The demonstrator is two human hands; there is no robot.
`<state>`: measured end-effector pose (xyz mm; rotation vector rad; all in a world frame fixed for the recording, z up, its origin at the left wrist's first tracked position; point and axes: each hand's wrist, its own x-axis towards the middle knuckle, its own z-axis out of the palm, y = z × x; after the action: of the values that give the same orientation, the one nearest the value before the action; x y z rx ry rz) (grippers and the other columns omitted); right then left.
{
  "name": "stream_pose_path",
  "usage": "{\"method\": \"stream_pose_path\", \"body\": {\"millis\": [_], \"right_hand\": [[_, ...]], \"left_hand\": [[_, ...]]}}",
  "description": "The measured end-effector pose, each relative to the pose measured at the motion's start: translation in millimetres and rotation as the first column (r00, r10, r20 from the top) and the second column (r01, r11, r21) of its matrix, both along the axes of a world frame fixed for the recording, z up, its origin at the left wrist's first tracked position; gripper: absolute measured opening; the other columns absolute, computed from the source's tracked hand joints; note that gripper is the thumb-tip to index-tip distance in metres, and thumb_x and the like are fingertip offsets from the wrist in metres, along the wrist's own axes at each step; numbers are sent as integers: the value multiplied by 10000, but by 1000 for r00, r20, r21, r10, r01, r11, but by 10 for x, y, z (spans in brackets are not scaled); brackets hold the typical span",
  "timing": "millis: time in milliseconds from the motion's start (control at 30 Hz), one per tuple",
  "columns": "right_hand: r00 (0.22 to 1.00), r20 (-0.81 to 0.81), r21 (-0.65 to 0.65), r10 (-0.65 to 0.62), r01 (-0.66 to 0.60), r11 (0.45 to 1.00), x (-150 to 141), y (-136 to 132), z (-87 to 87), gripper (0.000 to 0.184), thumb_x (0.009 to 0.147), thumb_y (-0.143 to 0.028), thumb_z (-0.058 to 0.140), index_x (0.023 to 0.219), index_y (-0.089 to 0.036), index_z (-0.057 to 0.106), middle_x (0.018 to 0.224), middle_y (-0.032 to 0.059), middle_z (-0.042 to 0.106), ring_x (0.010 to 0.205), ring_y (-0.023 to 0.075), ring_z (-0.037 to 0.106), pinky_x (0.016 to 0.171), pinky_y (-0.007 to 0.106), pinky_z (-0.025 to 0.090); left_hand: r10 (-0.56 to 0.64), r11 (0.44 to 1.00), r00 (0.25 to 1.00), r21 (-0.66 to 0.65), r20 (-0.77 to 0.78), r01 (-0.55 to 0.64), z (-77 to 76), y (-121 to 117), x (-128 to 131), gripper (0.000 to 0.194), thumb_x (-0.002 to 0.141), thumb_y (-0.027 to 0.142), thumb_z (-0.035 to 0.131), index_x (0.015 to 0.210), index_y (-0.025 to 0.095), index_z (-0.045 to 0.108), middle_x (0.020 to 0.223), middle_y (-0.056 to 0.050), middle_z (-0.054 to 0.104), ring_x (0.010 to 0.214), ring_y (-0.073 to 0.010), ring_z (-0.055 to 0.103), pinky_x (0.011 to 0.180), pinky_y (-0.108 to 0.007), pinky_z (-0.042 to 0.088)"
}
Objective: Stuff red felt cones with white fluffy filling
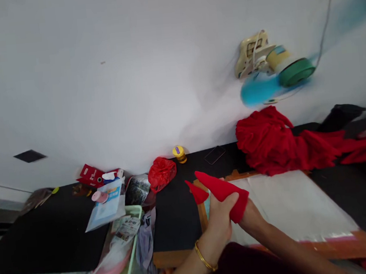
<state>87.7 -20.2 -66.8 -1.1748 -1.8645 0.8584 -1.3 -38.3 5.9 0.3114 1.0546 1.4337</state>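
Note:
Both my hands meet near the front of the black table (175, 216), holding a small folded piece of red cloth (223, 190) with two pointed ends sticking up to the left. My left hand (219, 218), with a gold bangle on its wrist, grips the cloth from below. My right hand (252, 217) is mostly hidden behind the cloth and holds its right end. Under the hands lies a white sheet on a wooden board (294, 203).
A heap of red fabric (275, 142) lies at the back right. A blue and green fan (276, 77) hangs on the white wall. A red bag (161, 173), a yellow jar (180, 153), a phone (215, 154) and a green basket (134, 246) of packets stand to the left.

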Motion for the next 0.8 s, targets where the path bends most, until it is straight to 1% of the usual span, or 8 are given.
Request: {"method": "stream_pose_path", "body": {"millis": [67, 133, 233, 300, 400, 467, 567, 800], "right_hand": [[987, 151, 71, 48, -59, 996, 36, -13, 70, 281, 854, -196, 454, 833, -190, 735, 742, 88, 758, 673, 234, 724, 638, 309, 603], [980, 191, 162, 50, -81, 983, 78, -60, 181, 311, 913, -202, 436, 976, -178, 739, 968, 119, 779, 839, 237, 748, 746, 324, 614], [999, 42, 241, 33, -43, 970, 117, -145, 360, 376, 984, -221, 435, 1313, -219, 617, 1370, 127, 640, 1078, 219, 706, 835, 307, 607], [996, -64, 183, 61, -48, 982, 104, -165, 441, 413, 997, -229, 430, 1393, -235, 548, 1435, 136, 584, 852, 167, 742, 700, 264, 614], [980, -157, 22, 122, -120, 993, 28, -132, 486, 354, 996, -243, 388, 1254, -206, 628, 1239, 130, 695, 447, 84, 585, 486, 244, 545], [975, -164, -33, 148, -155, 987, -30, -96, 485, 313, 964, -224, 369, 988, -184, 679, 905, 72, 740, 402, 94, 530, 443, 239, 493], [979, -135, -76, 155, -166, 983, -82, -65, 470, 286, 890, -187, 368, 677, -210, 557, 564, -6, 589, 428, 127, 539, 446, 229, 448], [982, -126, -89, 138, -150, 985, -43, -46, 351, 267, 812, -141, 358, 574, -231, 436, 485, -20, 523, 436, 134, 549, 454, 220, 426]], "left_hand": [[70, 997, 995, -45, 76, -67, -13, 81, -57, 444, 601, 201, 844, 1019, 159, 700, 945, -79, 737, 882, -222, 693, 878, -348, 538], [156, 986, 978, -84, 141, -146, -26, 183, -145, 355, 607, 225, 841, 926, 159, 700, 850, -48, 729, 802, -192, 690, 848, -327, 543], [174, 984, 965, -79, 196, -161, -31, 296, -271, 336, 640, 258, 835, 931, 160, 699, 853, -40, 732, 771, -173, 688, 815, -303, 544], [126, 991, 968, -59, 218, -116, -10, 310, -299, 375, 670, 285, 830, 1000, 162, 700, 914, -54, 743, 800, -181, 697, 821, -309, 547], [73, 997, 981, -14, 180, -71, 56, 245, -245, 425, 729, 344, 802, 1102, 176, 688, 987, -70, 747, 877, -208, 709, 860, -325, 544], [15, 999, 992, 29, 122, -19, 105, 179, -188, 471, 737, 353, 793, 1157, 182, 666, 952, -76, 747, 897, -249, 717, 857, -349, 544], [-110, 992, 993, 60, 38, 107, 135, 104, -136, 577, 698, 294, 803, 1230, 175, 616, 853, -84, 742, 865, -304, 726, 812, -390, 549], [-168, 984, 985, 49, -26, 169, -10, 67, -167, 584, 648, 267, 819, 1194, 156, 643, 920, -99, 753, 967, -317, 709, 887, -424, 538]]}}
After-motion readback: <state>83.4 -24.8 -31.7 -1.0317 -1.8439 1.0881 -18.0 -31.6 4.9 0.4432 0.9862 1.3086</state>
